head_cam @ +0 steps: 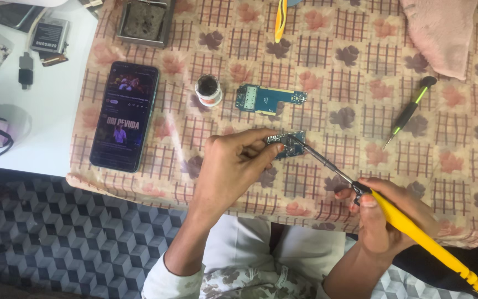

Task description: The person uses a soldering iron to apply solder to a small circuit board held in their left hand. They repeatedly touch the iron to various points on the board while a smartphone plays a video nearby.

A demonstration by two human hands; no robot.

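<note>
While the left hand [233, 166] pinches a small blue circuit board [287, 144] between thumb and fingers, the right hand [385, 213] is closed around the yellow handle of a soldering iron [416, 230], whose thin metal tip reaches up and left to touch the right end of that board. The held board sits just above the patterned cloth [360, 83], near the middle of the tabletop and a little toward its near edge.

Farther from the person, a second, longer blue circuit board [269, 98] lies flat on the cloth, and just to its left stands a small round tin [208, 89] with a dark filling. A smartphone [124, 115] with its screen lit lies toward the left edge of the cloth. Near the right edge a slim screwdriver [410, 112] with a green and black handle lies at a slant, well apart from both hands. A pink cloth [443, 30] is bunched at the far right corner, and a metal tray [144, 21] sits at the far edge, left of centre. Past the cloth's left edge, on bare white tabletop, lie a phone battery [50, 34] and some small parts.
</note>
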